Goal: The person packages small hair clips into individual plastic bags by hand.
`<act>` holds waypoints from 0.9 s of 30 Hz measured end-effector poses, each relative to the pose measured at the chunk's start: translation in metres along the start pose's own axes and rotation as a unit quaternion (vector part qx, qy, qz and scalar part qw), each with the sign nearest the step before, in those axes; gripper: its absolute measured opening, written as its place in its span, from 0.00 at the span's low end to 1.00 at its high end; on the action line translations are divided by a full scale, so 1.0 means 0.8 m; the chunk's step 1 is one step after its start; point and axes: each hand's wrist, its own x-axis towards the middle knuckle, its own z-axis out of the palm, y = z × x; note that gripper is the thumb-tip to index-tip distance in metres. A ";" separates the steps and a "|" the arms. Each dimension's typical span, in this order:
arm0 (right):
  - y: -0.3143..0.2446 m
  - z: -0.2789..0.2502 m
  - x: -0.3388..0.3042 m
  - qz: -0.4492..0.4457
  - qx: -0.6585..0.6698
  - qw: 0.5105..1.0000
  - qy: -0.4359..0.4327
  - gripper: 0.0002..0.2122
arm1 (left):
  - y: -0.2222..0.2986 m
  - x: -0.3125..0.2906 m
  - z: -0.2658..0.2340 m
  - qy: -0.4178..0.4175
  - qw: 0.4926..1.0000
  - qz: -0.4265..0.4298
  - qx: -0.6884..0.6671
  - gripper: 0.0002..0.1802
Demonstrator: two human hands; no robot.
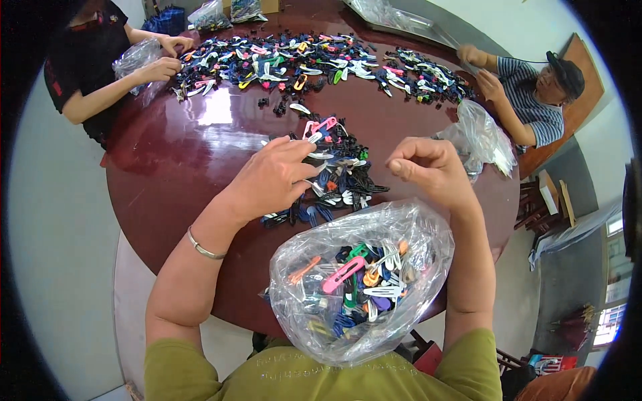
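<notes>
My left hand [277, 172] reaches over the near pile of snap hair clips [338, 167], its fingers apart and fingertips touching clips at the pile's left side. White, black and dark blue clips lie under and beside them. To the pile's right, my right hand [431, 167] is raised with thumb and forefinger pressed together and the other fingers curled; whatever it may hold is hidden. Below both hands, close to my body, a clear plastic bag [284, 257] gapes wide. Mixed clips fill it, among them a pink clip [344, 275] and a white clip [383, 292].
A long heap of hair clips [267, 60] spreads across the far side of the round red-brown table [174, 200]. One person [87, 73] works at the far left with a plastic bag; another [535, 93] sits at the right beside a clear bag [481, 140]. Filled bags [210, 17] stand behind.
</notes>
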 end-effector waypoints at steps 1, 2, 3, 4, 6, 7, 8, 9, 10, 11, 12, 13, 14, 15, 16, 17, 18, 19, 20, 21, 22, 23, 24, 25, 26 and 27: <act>0.005 0.000 0.002 0.000 0.000 1.000 0.001 0.06 | -0.002 0.000 0.001 0.015 1.000 0.020 0.005 0.09; 0.011 0.001 0.004 0.023 0.022 0.999 -0.012 0.05 | -0.001 0.002 0.000 0.015 1.000 0.021 0.004 0.09; 0.014 0.002 0.005 0.047 0.044 0.998 -0.025 0.05 | 0.002 0.004 -0.002 0.035 0.999 0.010 -0.024 0.07; 0.017 0.005 0.005 0.047 0.044 0.998 -0.025 0.05 | 0.004 0.006 -0.002 0.055 0.997 -0.001 -0.052 0.05; 0.019 0.012 0.006 0.052 0.037 0.998 -0.013 0.05 | 0.004 0.006 0.010 0.074 0.993 -0.011 -0.091 0.05; 0.021 0.014 0.007 0.052 0.036 0.998 -0.013 0.05 | 0.004 0.007 0.015 0.093 0.987 -0.020 -0.129 0.05; 0.022 0.015 0.007 0.074 0.047 0.996 -0.024 0.06 | 0.007 0.007 0.018 0.094 0.987 -0.020 -0.129 0.05; 0.023 0.016 0.008 0.096 0.059 0.993 -0.035 0.07 | 0.012 0.007 0.021 0.110 0.985 -0.020 -0.130 0.05; 0.023 0.017 0.008 0.096 0.059 0.993 -0.034 0.07 | 0.016 0.008 0.023 0.125 0.983 -0.019 -0.130 0.05; 0.022 0.019 0.009 0.097 0.043 0.994 -0.039 0.08 | 0.019 0.008 0.024 0.125 0.983 -0.019 -0.131 0.05; 0.023 0.021 0.009 0.098 0.028 0.994 -0.044 0.08 | 0.020 0.009 0.026 0.131 0.981 -0.041 -0.140 0.05; 0.024 0.023 0.010 0.098 0.028 0.994 -0.043 0.08 | 0.021 0.009 0.028 0.136 0.978 -0.063 -0.148 0.06; 0.025 0.026 0.010 0.103 0.024 0.993 -0.046 0.08 | 0.022 0.010 0.029 0.135 0.978 -0.062 -0.149 0.06; 0.026 0.027 0.010 0.109 0.021 0.993 -0.049 0.08 | 0.023 0.012 0.029 0.135 0.978 -0.068 -0.145 0.06; 0.028 0.029 0.011 0.110 0.022 0.993 -0.048 0.08 | 0.023 0.013 0.030 0.134 0.978 -0.073 -0.141 0.06; 0.031 0.029 0.011 0.092 0.002 0.994 -0.054 0.07 | 0.022 0.015 0.031 0.133 0.978 -0.072 -0.142 0.06; 0.034 0.031 0.012 0.073 -0.018 0.995 -0.062 0.06 | 0.022 0.016 0.033 0.148 0.981 -0.047 -0.119 0.06; 0.036 0.032 0.013 0.074 -0.017 0.995 -0.060 0.06 | 0.022 0.016 0.035 0.164 0.982 -0.022 -0.095 0.06; 0.039 0.034 0.016 0.059 -0.028 0.996 -0.063 0.05 | 0.022 0.017 0.034 0.163 0.982 -0.021 -0.096 0.06; 0.040 0.035 0.017 0.045 -0.038 0.996 -0.065 0.05 | 0.023 0.018 0.032 0.152 0.985 -0.017 -0.079 0.06; 0.041 0.035 0.018 0.046 -0.037 0.996 -0.063 0.05 | 0.024 0.019 0.030 0.142 0.988 -0.014 -0.061 0.06; 0.042 0.035 0.019 0.046 -0.045 0.996 -0.060 0.03 | 0.025 0.020 0.030 0.140 0.988 -0.012 -0.062 0.06; 0.043 0.035 0.019 0.046 -0.055 0.996 -0.057 0.03 | 0.026 0.020 0.031 0.141 0.988 -0.008 -0.060 0.06; 0.040 0.034 0.018 0.047 -0.055 0.996 -0.056 0.03 | 0.027 0.020 0.031 0.143 0.988 -0.003 -0.057 0.05; 0.034 0.033 0.016 0.034 -0.086 0.995 -0.035 0.03 | 0.026 0.020 0.032 0.143 0.988 -0.002 -0.058 0.05; 0.032 0.032 0.016 0.021 -0.116 0.993 -0.016 0.04 | 0.026 0.019 0.032 0.142 0.989 0.006 -0.032 0.05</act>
